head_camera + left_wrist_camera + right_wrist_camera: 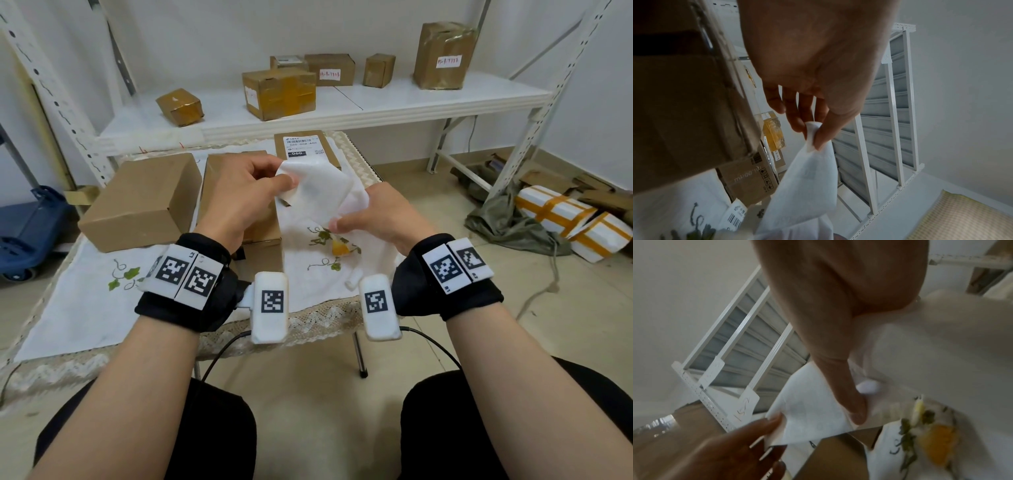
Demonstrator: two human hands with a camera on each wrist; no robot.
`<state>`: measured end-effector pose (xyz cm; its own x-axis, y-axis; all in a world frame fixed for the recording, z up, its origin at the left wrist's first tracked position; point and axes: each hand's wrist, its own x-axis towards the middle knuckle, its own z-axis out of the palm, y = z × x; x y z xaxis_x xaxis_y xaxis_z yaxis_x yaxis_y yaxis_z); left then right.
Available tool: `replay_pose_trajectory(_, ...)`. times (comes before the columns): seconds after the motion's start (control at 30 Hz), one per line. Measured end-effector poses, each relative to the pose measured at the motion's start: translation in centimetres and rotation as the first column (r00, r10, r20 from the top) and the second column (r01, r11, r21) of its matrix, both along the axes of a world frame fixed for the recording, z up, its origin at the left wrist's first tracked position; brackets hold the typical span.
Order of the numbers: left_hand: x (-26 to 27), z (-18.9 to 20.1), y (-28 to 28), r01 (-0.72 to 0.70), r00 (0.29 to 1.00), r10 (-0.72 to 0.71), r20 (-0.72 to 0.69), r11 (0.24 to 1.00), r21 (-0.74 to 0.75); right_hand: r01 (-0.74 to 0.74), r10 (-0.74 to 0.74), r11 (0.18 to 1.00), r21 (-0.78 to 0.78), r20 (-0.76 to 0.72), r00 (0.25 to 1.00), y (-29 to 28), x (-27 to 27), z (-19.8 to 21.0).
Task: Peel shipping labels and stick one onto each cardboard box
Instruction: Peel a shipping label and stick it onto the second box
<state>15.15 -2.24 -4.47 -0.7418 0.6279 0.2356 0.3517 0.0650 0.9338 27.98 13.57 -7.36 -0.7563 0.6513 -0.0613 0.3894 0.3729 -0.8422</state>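
- White metal shelving [342, 102] fills the far side of the room, carrying several taped parcels; some already show small handwritten tags.
- Nearer stands a low table [85, 308] under an embroidered white cloth, and the work happens above it.
- Three cardboard boxes sit on the cloth: a plain box [140, 202] at the left, a middle box [260, 236] partly hidden behind the left hand, and a far box [305, 147] that already wears a printed label.
- Held in the air between the hands, over the middle box and the cloth, is the label sheet [322, 188], white and bowed.
- The left hand [239, 192] pinches the sheet's far upper corner between thumb and fingertips; the left wrist view shows that pinch clearly.
- The right hand [373, 216] grips the near lower end, thumb pressed along the paper. Whether it holds only the backing or both layers is hard to tell, since the right wrist view is blurred.
- To peel well, I would draw the two corners apart slowly and at a low angle, keep the adhesive face from folding onto itself, and keep fingertips at the very edge.
- The plain box and the middle box look unlabelled on the faces visible, so either would likely take this one.
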Motion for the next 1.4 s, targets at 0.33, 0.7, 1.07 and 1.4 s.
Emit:
replay_pose_trajectory(0.33, -0.08, -0.24, 0.18, 0.015, 0.999, -0.016, -0.039, 0.999, -0.029, 0.048, -0.059, 0.991, 0.122, 0.087, 0.994, 0.43, -0.21, -0.37)
replay_pose_trajectory(0.7, -0.21, 0.14, -0.22, -0.022, 1.000, 0.022, -0.015, 0.999, -0.027, -0.001, 0.001, 1.000, 0.007, -0.015, 1.000, 0.25, 0.34, 0.19)
replay_pose_trajectory(1.07, -0.37, 0.16, -0.41, 0.000, 1.000, 0.000, -0.011, 0.999, -0.038, -0.003, -0.009, 0.986, 0.165, 0.071, 0.997, -0.20, 0.24, 0.34)
replay_pose_trajectory(1.4, -0.43, 0.12, -0.27, -0.016, 1.000, 0.016, -0.002, 0.999, -0.036, 0.000, -0.009, 0.987, 0.160, 0.055, 0.998, 0.21, 0.33, -0.01)
